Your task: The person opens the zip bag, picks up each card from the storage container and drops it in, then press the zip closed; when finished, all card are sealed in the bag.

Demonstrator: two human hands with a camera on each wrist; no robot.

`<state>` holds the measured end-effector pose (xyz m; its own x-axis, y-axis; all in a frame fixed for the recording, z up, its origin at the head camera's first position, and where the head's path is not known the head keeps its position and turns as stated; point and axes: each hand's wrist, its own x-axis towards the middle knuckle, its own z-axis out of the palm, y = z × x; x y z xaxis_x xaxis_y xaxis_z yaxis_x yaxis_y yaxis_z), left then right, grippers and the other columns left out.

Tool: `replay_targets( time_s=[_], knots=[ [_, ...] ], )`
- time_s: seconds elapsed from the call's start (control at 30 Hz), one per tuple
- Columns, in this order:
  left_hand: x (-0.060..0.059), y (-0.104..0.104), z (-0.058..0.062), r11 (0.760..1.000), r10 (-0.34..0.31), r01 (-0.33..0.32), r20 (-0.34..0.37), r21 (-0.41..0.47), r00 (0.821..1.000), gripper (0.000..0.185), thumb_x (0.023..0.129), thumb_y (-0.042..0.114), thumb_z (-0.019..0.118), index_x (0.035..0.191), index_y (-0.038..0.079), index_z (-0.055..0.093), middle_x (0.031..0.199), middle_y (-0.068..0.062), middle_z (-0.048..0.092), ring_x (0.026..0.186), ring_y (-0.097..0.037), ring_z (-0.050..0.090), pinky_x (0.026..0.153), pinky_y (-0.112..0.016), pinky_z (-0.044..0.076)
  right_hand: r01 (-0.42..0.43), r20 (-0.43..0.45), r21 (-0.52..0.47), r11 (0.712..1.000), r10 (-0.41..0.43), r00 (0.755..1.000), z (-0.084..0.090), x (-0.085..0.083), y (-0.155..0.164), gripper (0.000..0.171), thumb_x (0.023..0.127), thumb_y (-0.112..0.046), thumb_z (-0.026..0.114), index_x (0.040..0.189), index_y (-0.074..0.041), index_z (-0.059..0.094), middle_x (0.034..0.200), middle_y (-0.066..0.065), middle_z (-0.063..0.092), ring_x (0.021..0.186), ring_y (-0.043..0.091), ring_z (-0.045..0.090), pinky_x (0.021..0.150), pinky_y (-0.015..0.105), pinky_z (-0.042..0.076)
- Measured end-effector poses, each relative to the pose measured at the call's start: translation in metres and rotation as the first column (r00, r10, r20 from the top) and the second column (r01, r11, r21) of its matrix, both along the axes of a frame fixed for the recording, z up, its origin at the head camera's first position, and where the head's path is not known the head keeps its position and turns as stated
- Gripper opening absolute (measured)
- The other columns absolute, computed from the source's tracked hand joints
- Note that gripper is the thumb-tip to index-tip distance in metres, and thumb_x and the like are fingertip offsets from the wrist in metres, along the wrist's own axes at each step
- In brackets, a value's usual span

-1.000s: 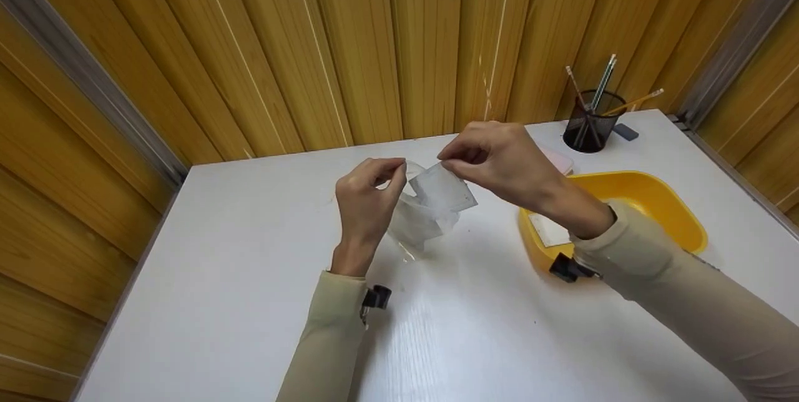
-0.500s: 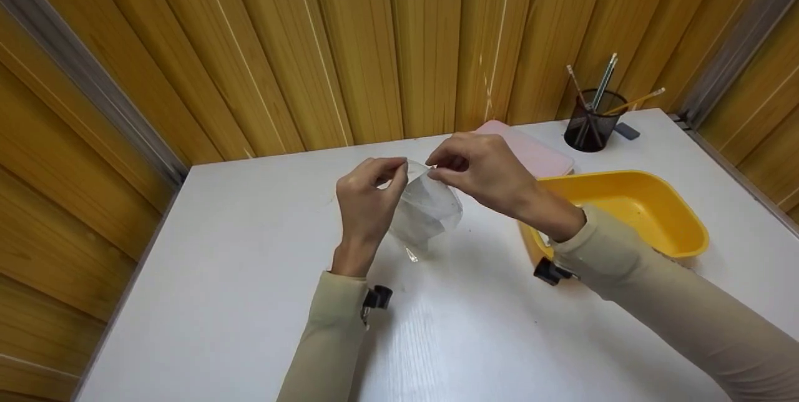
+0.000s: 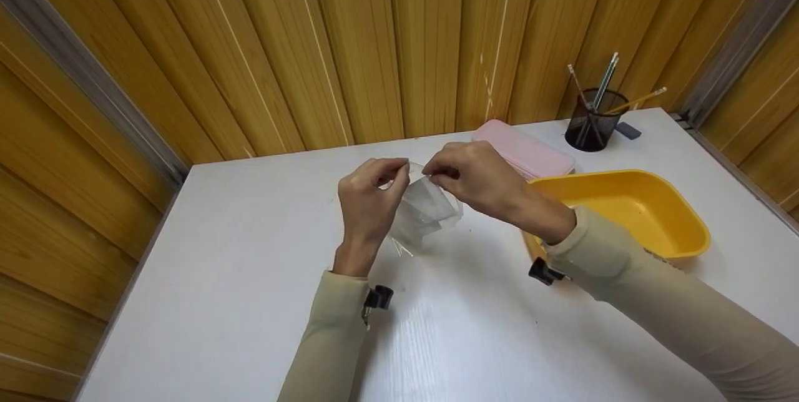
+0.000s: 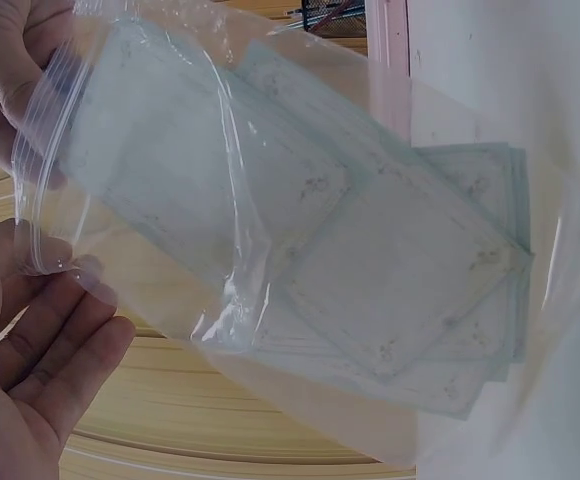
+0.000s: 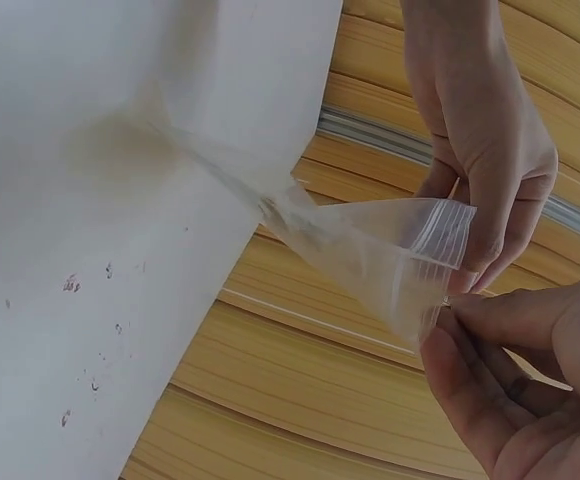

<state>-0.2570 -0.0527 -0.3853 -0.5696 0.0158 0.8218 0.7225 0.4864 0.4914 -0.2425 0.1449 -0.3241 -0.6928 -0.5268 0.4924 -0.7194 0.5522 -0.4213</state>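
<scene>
Both hands up over the middle of the white tabletop [image 3: 249, 277], working one clear zip-top plastic bag [image 3: 424, 218].

L hand [image 3: 368, 202]: fingers curled, thumb + fingertips pinching the bag's zip edge at its left top corner. Wrist view shows the ribbed zip strip [image 4: 45, 170] running between thumb and fingers, so the grip is on the mouth only; the bag body hangs away from the palm.

R hand [image 3: 477, 180]: fingers curled in tight, pinching the same zip edge from the opposite side, just beside the L fingertips. In the R wrist view the fingers [image 5: 490, 340] meet the zip strip at its end, w/ the L hand's fingers on the far face of the strip.

Bag lies below and between the two grips, off the table, sagging down toward it; lower corner is near the surface, can't tell if touching. Inside: a few pale square sheets w/ faint printed borders [image 4: 390, 280], stacked and fanned, sitting in the bottom half, well clear of the pinched edge.

Round about: pink flat rectangular case [image 3: 530, 152] behind the R hand, yellow plastic tub [image 3: 680, 221] to its right by the R forearm, black mesh pen cup w/ pencils [image 3: 590, 121] at the back right corner. Wood-panel wall [image 3: 374, 46] behind. Beige sleeves on both arms, black clip at each cuff.
</scene>
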Motion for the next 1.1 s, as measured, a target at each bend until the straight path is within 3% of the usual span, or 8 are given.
replay_targets(
  time_s=[0.37,0.57,0.73,1.1],
  knots=[
    [0.0,0.001,-0.003,1.0,0.006,-0.006,0.015,0.004,1.0,0.007,0.092,-0.002,0.076,0.094,0.001,0.082,0.085,-0.007,0.078,0.073,-0.016,0.073,0.066,-0.034,0.063,-0.04,-0.146,0.01,0.999,0.041,0.988,-0.012,-0.003,-0.003,0.015,0.086,0.014,0.08,0.095,0.003,0.081,0.09,0.013,0.076,0.082,0.026,0.074,0.073,0.038,0.064],
    [-0.001,0.0,-0.004,1.0,0.002,-0.002,0.006,0.004,1.0,0.006,0.092,-0.002,0.076,0.094,0.0,0.082,0.085,-0.008,0.078,0.073,-0.017,0.073,0.066,-0.038,0.063,-0.082,-0.14,0.018,0.996,0.084,0.987,-0.012,-0.002,-0.001,0.017,0.087,0.015,0.079,0.098,0.003,0.081,0.092,0.012,0.077,0.083,0.025,0.075,0.075,0.037,0.064],
    [-0.001,-0.001,-0.004,1.0,0.017,-0.017,-0.005,0.004,1.0,0.006,0.092,-0.003,0.077,0.093,0.0,0.082,0.085,-0.008,0.078,0.072,-0.018,0.073,0.067,-0.037,0.063,-0.107,-0.123,-0.041,0.993,0.101,0.987,-0.007,-0.002,0.007,0.016,0.089,0.013,0.078,0.1,0.001,0.08,0.094,0.01,0.077,0.08,0.021,0.072,0.073,0.034,0.063],
    [0.0,-0.002,-0.001,1.0,0.015,-0.015,0.012,0.021,1.0,0.006,0.093,-0.001,0.077,0.095,0.001,0.083,0.086,-0.007,0.078,0.074,-0.016,0.073,0.068,-0.033,0.063,-0.037,-0.045,-0.144,0.989,0.03,0.999,0.015,0.003,0.045,0.018,0.091,0.001,0.082,0.108,-0.005,0.08,0.104,0.001,0.077,0.09,0.013,0.072,0.08,0.021,0.06]
  ],
)
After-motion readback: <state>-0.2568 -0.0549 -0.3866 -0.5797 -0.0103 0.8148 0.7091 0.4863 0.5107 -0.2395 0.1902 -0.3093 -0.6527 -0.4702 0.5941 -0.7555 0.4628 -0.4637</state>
